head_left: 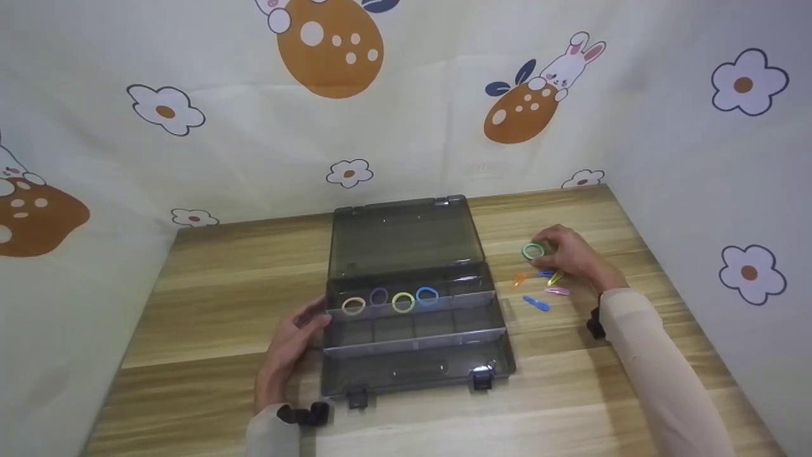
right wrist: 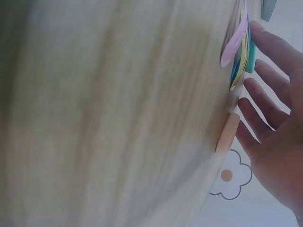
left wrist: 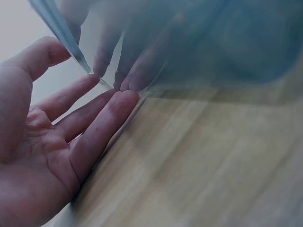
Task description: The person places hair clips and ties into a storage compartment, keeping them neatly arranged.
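A dark translucent organizer box [head_left: 415, 339] lies open on the wooden table, its lid [head_left: 406, 238] tilted to the back. Along its rear row sit a peach hair tie [head_left: 353, 306], a purple hair tie [head_left: 379, 296], a yellow hair tie [head_left: 403, 303] and a blue hair tie [head_left: 427, 296]. My left hand [left wrist: 61, 127] rests on the box's left side, fairly straight fingertips at the wall. To the right of the box, my right hand [head_left: 564, 254] pinches a green hair tie [head_left: 533, 252] between thumb and finger. A peach-coloured band [right wrist: 228, 133] stands by its outer fingers.
Several snap hair clips lie right of the box: an orange clip [head_left: 519, 279], a blue clip [head_left: 536, 303], a pink clip [head_left: 557, 291] and a yellow clip [head_left: 554, 278]. Two latches [head_left: 482, 379] jut from the box's front. Patterned cloth [head_left: 412, 127] hangs behind the table.
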A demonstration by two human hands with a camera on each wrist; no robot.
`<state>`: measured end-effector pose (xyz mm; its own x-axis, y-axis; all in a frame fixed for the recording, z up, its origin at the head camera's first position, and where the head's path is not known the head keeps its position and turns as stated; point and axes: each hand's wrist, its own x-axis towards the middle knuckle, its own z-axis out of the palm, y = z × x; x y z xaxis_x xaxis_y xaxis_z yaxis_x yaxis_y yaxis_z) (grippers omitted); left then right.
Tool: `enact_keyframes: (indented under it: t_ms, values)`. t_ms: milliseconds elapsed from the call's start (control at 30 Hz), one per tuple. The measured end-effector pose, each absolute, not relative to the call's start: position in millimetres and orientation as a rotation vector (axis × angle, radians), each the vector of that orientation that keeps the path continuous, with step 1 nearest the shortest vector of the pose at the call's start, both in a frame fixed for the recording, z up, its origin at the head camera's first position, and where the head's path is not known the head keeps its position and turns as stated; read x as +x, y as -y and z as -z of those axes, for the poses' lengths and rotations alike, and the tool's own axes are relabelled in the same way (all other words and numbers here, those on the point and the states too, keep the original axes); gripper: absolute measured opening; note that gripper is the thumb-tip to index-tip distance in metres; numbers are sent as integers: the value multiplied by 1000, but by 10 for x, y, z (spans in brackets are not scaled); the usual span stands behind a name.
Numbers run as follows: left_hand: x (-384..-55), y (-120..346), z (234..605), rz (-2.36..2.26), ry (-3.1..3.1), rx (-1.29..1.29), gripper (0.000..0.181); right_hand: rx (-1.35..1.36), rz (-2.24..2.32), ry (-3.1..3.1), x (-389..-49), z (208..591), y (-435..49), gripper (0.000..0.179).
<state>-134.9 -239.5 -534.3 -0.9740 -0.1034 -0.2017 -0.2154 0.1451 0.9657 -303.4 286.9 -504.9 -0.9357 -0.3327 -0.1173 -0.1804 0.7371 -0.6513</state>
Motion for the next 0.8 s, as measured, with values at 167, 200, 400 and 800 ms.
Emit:
enact_keyframes:
  t_ms: [167, 200, 400, 800]
  values:
    - [-1342, 2397, 5327, -1951, -2317, -323, 55, -393, 966, -2729, -3052, 5044, -2866, 43]
    - [-1341, 2395, 5322, -1951, -2314, -325, 55, -388, 964, -2728, -3052, 5039, -2863, 43]
    - [-1347, 2387, 5323, -1969, -2316, -312, 53, -374, 945, -2750, -3057, 5050, -2853, 39]
    - [-1349, 2405, 5356, -1953, -2335, -319, 52, -303, 968, -2753, -3069, 5027, -2830, 38]
